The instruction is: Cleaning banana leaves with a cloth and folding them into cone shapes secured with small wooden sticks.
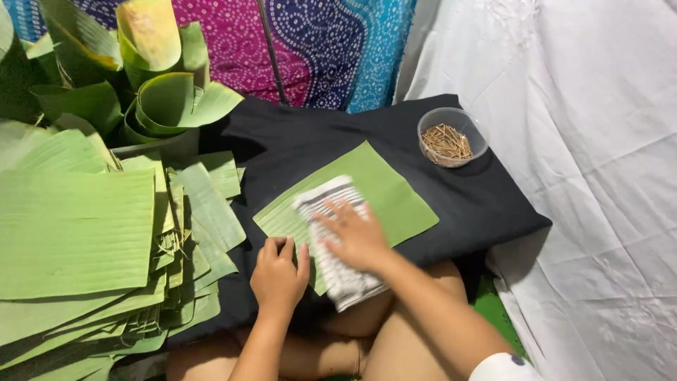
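A cut square of green banana leaf (391, 194) lies on a black cloth (310, 137) spread over my lap. My right hand (356, 236) presses flat, fingers spread, on a white and grey striped rag (331, 243) lying across the leaf. At the near left edge of the leaf, my left hand (278, 275) rests with its fingers curled down, pinning the leaf. Neither hand lifts anything.
A thick stack of cut banana leaf pieces (77, 233) fills the left side, with rolled leaves (166, 99) behind it. A clear plastic bowl of thin wooden picks (451, 137) stands on the black cloth's far right corner. White cloth (599, 176) covers the right; patterned fabric hangs behind.
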